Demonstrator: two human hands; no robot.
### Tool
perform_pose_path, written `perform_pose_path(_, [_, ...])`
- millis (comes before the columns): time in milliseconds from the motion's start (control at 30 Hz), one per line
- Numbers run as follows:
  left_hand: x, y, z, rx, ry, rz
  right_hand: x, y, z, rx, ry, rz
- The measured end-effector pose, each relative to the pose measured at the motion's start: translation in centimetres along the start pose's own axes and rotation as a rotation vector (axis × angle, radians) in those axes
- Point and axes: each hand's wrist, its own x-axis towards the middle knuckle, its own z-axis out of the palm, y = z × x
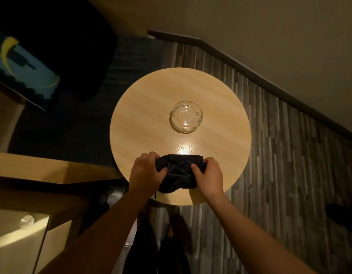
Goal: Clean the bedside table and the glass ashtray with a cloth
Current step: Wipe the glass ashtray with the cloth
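Note:
A round light-wood bedside table (143,115) fills the middle of the view. A clear glass ashtray (184,116) stands near its centre, with nothing visible inside. A dark bunched cloth (178,174) is held over the table's near edge. My left hand (146,173) grips the cloth's left side, fingers curled over its top. My right hand (207,173) grips the right side, thumb pressed into the folds. Both hands are well short of the ashtray.
A dark bed cover (82,119) and a dark pillow (58,36) lie to the left. A wooden ledge (42,165) sits at the near left. Striped carpet (289,165) runs right of the table, up to a wall with a dark skirting board (270,84).

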Motion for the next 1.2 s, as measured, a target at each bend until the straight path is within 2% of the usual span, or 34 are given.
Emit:
perform_pose_path(67, [1.2,0.0,-0.9,0.048,0.063,0.054,0.5,-0.3,-0.6,-0.070,0.093,-0.051])
perform_pose_path(133, [3.3,1.1,-1.6,-0.131,0.061,0.029,1.7,-1.6,-1.7,-0.015,0.155,-0.092])
perform_pose_path(233, [8.4,4.1,-2.7,-0.520,-0.053,-0.284,5.4,-5.0,-3.0,0.172,0.112,-0.005])
perform_pose_path(333, [12.8,6.2,-2.6,-0.463,-0.028,-0.348,9.6,-7.9,-3.2,0.227,0.033,0.141])
perform_pose_path(433, [14.8,6.9,-1.8,-0.444,-0.061,-0.360,11.7,-9.0,-2.1,0.150,0.007,0.156])
perform_pose_path(600, [14.7,6.8,-1.2,-0.413,-0.081,-0.289,11.8,-9.2,-1.1,0.108,0.074,0.123])
perform_pose_path(767, [12.5,6.4,-1.9,-0.691,-0.104,-0.273,9.6,-8.6,-2.2,0.177,0.086,0.055])
perform_pose_path(833, [10.6,6.3,-2.7,-0.902,-0.154,-0.303,7.9,-8.2,-2.7,0.233,0.065,0.039])
perform_pose_path(1000, [5.9,5.1,-3.8,-1.223,-0.131,-0.357,4.6,-6.2,-3.8,0.461,-0.076,0.037])
perform_pose_path(1033, [5.2,4.8,-3.9,-1.262,-0.116,-0.359,4.2,-5.6,-3.9,0.426,-0.065,0.028])
perform_pose_path(1133, [3.6,3.7,-4.3,-1.281,-0.073,-0.393,3.7,-2.8,-3.4,0.048,-0.023,-0.052])
perform_pose_path(1200, [2.7,3.1,-4.5,-1.274,-0.058,-0.400,3.2,-1.5,-2.8,-0.157,-0.086,-0.071])
